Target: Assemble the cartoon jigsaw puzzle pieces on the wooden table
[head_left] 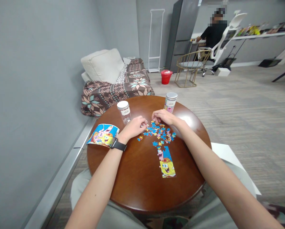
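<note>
Loose jigsaw puzzle pieces (158,131), mostly blue with some yellow and pink, lie in a pile on the round brown table (133,178). At the pile's left edge rests my left hand (135,126), its fingers curled closed; what they hold is too small to make out. My right hand (163,116) reaches over the far edge of the pile, with fingertips bent down and pinched at a puzzle piece. Nearer to me lies a joined puzzle section (166,163) with a yellow cartoon face and a pink figure. A black watch (118,144) is on my left wrist.
A clear jar with a white lid (124,111) stands beyond my left hand, a second jar (171,101) behind my right. A curled picture sheet (104,135) lies at the table's left. Beyond are a sofa (118,86), red bin (166,77), wire chair (191,65) and seated person (215,33).
</note>
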Motion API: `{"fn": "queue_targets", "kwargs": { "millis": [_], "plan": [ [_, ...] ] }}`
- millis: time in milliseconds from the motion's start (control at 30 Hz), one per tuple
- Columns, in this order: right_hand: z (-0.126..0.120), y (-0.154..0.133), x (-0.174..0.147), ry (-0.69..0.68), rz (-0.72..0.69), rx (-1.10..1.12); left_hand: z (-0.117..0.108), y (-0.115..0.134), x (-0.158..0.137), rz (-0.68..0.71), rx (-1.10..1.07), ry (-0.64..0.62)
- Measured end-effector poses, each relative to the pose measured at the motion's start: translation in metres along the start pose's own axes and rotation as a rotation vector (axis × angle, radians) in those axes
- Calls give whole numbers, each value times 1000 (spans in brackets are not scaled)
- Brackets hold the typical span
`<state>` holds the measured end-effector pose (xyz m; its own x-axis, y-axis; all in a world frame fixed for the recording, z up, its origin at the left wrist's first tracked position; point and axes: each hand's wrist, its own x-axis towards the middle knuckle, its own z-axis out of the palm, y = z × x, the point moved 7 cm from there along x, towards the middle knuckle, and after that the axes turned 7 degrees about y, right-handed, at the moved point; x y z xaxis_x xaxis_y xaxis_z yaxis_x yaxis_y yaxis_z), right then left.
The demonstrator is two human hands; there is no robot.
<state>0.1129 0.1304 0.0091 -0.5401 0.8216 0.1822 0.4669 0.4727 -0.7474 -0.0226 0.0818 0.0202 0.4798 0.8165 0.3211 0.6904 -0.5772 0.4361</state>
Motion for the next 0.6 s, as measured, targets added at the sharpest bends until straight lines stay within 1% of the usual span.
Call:
{"fn": "queue_targets", "kwargs": {
  "millis": [100, 167, 233, 600],
  "plan": [
    [0, 1, 0, -2, -3, -4, 6, 8, -4, 120, -39, -127],
    [1, 1, 0, -4, -5, -2, 10, 10, -6, 148, -70, -192],
    [1, 2, 1, -5, -1, 1, 13, 10, -7, 143, -97, -230],
    [1, 4, 1, -1, -5, -9, 22, 10, -8, 73, -179, -278]
  ]
}}
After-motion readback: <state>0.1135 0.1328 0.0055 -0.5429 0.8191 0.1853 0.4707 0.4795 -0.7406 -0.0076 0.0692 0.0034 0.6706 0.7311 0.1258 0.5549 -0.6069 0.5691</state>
